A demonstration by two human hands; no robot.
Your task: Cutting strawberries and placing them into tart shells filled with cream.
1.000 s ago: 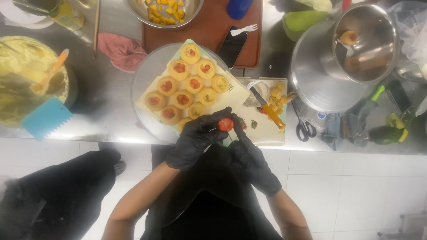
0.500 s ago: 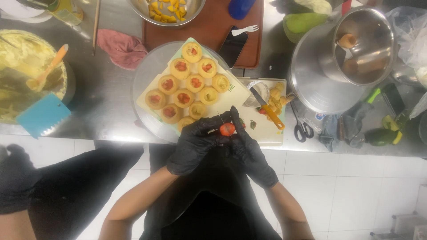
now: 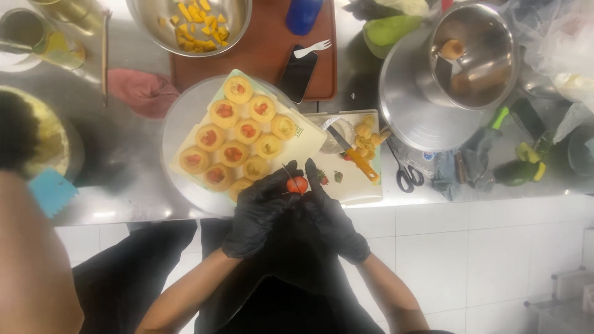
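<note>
Strawberry sits pinched between the gloved left hand and right hand, fingers closed on it, a thin blade at its top; both hands have barely shifted, hovering by the tartlets

From the gloved hands' spot at the counter edge, the tray of filled pastry rounds blocks eleven o'clock, the yellow-handled knife and scissors crowd two o'clock, while bare white cutting board at three o'clock leaves room to pass.
</note>
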